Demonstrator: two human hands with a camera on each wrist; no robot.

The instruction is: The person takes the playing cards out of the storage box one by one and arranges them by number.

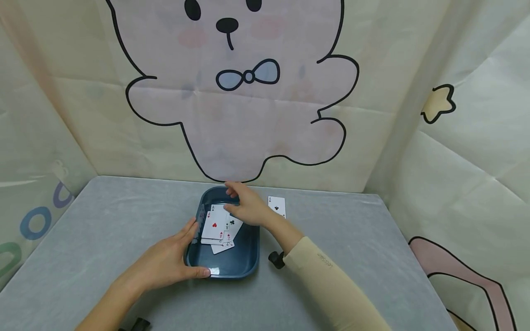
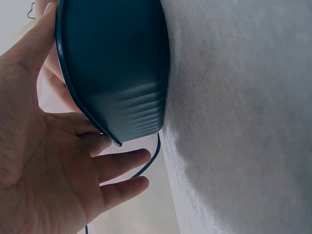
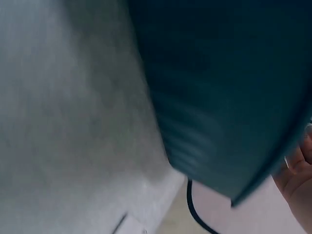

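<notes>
My left hand [image 1: 175,255] grips the tray [image 1: 242,257]; my right hand [image 1: 248,205], loose and seemingly empty, could scatter the cards [image 1: 214,224] by brushing them.

Pale printed hangings [image 1: 393,59] rise behind and beside the grey bench [image 1: 356,243]. Beyond its far edge is a black-outlined cartoon animal [image 1: 248,124] wearing a blue bow tie [image 1: 248,77]. Violet, blue and green rings [image 1: 24,224] lie beyond the left edge; beyond the right, a yellow star [image 1: 436,104] appears above a pink shape [image 1: 455,267] outlined in black.
</notes>
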